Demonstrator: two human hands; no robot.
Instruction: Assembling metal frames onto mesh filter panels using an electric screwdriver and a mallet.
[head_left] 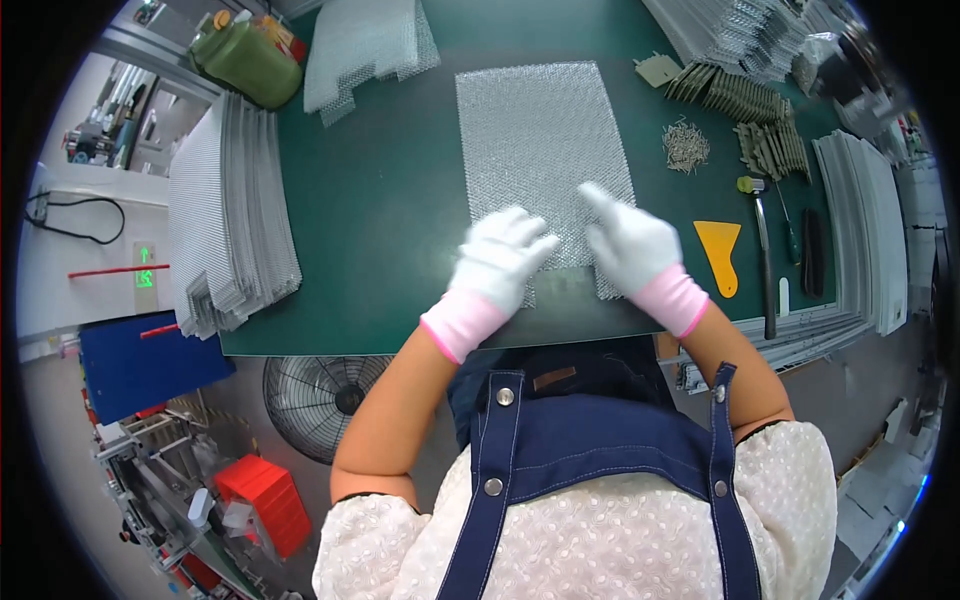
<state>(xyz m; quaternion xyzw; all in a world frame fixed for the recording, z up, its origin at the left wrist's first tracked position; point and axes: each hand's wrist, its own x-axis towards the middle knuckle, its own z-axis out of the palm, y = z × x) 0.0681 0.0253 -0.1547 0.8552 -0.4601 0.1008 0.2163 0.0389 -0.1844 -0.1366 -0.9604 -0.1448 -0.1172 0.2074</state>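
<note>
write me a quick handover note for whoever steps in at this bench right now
Left hand: gloved, flat on the near edge of the mesh sheet, gripping nothing.
Right hand: gloved, pressing the sheet's near right corner, forefinger stretched out.
The sheet lies flat on the green mat. Mesh stack sits at left; yellow scraper, hammer and pile of small pins at right, untouched.
Done: one sheet laid out. Left: the stack, judging by its height.
</note>
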